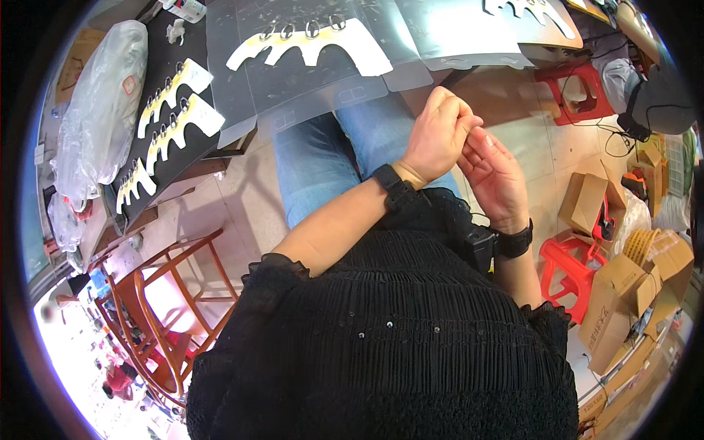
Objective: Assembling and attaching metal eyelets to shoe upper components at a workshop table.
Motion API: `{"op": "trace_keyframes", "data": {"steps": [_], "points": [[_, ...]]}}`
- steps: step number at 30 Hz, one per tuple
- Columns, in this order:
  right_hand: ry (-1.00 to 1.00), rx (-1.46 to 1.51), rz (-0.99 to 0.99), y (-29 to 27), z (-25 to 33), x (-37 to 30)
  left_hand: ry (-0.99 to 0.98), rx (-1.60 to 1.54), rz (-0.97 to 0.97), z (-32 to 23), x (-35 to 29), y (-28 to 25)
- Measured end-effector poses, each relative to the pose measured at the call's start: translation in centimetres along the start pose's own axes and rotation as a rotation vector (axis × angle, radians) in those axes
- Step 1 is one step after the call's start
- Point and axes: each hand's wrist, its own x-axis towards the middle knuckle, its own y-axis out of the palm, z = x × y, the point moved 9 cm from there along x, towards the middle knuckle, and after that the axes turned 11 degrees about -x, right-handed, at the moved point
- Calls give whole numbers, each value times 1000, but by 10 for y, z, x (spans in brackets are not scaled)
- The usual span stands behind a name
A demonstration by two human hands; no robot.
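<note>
Two red stools (561,253) and open cardboard boxes (605,323) stand rightward; left hand (438,139) curls against cupped right hand (499,180), any grip unclear.

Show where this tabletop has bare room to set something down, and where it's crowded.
The clear sheet is freest between the middle ringed strip and the far-right strip, though glare crosses it there. A narrower gap separates the middle strip from the three left-hand strips. The left end is crowded: those strips lie beside a bulky plastic bag.
</note>
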Motion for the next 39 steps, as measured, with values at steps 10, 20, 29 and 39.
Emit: {"op": "trace_keyframes", "data": {"steps": [10,20,29,39], "points": [[-1,65,11,-10,1,2,-62,-205,30,3,-5,2],[8,-186,32,-16,17,-7,154,36,217,-23,-5,12],[86,-105,100,-12,15,-12,379,194,257,-39,-11,29],[129,368,186,-3,1,-15,461,132,180,-45,-10,24]]}}
